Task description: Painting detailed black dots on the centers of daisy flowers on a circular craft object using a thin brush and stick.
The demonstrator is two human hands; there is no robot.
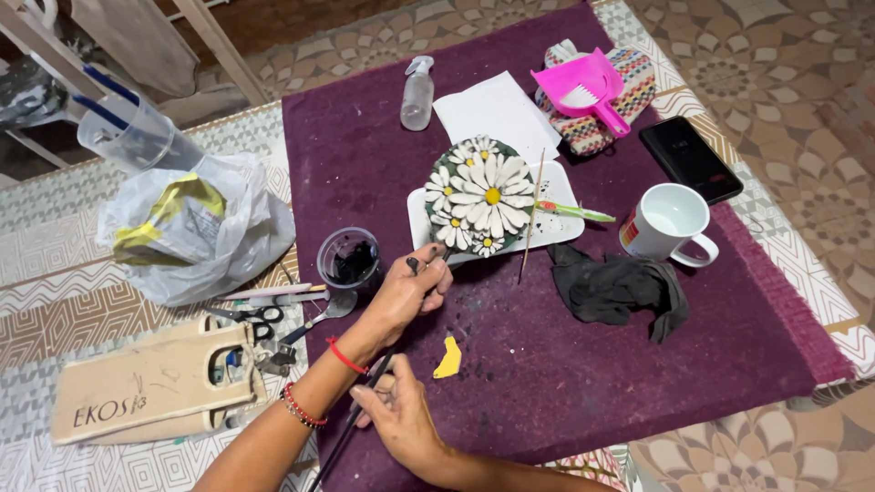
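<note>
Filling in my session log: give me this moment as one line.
left hand: at daisy mosaic edge | right hand: holds thin dark stick | nearby: cup of dark grout, white mug

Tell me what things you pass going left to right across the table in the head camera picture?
Beige case → white plastic bag → dark paint cup → daisy mosaic → black cloth → white mug

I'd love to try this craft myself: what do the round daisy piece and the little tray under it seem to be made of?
The daisy piece looks like a mosaic of glossy ceramic or glass bits: separate white petals and yellow centres, with dark lines between them. The tray looks like white foam or plastic, judging by its matte surface and thin rounded rim; which one is unclear.
</note>
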